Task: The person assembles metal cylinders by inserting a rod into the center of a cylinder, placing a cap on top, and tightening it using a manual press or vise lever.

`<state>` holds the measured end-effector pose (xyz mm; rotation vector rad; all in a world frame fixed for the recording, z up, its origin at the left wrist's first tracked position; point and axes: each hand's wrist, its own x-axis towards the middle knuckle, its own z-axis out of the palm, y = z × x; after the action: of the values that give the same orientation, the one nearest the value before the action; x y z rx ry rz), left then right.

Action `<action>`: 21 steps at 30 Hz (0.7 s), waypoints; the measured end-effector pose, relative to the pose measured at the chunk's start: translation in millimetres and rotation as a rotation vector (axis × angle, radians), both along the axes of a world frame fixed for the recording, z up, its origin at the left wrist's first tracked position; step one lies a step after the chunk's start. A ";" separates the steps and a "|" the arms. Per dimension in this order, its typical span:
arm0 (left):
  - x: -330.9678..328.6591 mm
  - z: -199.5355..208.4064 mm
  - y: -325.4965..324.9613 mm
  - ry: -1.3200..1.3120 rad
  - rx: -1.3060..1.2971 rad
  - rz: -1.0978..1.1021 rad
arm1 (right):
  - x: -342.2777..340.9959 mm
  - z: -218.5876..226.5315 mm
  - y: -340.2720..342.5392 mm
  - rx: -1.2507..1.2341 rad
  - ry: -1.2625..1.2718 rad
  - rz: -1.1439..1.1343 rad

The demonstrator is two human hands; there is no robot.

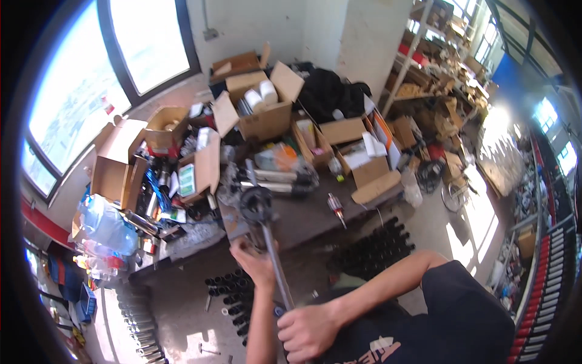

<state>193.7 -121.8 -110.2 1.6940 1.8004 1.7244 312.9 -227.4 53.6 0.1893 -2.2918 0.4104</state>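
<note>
A long grey metal bar (276, 264) slants up from my body to the workbench. Near its far end is a dark, round, thick-rimmed head (256, 204), with a short length of bar showing beyond it. My right hand (309, 330) is closed in a fist around the near end of the bar. Just below the round head, my left hand (253, 261) has its fingers curled round a part at the bench edge; the bar and blur hide what it grips. Shiny metal cylinders (276, 182) lie on the bench behind the head.
A cardboard box (267, 121) with white rolls stands at the back, more open boxes (367, 173) to the right. A small red-and-silver part (335, 206) lies on the bench. Black tubes (379, 249) and silver tubes (142, 321) stand on the floor. Plastic bottles (106, 224) crowd the left.
</note>
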 end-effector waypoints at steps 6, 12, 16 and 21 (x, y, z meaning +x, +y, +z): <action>-2.8 -4.1 62.9 -0.457 -0.229 -0.499 | 121.2 17.6 6.9 0.014 0.292 -0.419; 13.2 -2.6 58.6 -0.418 -0.209 -0.413 | 234.8 -121.7 80.6 -2.306 1.356 0.012; 2.7 2.0 62.2 -0.327 -0.218 -0.347 | 246.9 -138.8 89.3 -2.204 1.841 0.302; 67.1 8.0 50.7 -0.069 -0.039 0.433 | 404.1 -189.9 49.3 -1.670 2.209 0.048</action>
<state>260.8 -71.1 -102.2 1.2767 2.2760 1.8522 717.0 -178.1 -136.3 -0.1626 0.5053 1.0919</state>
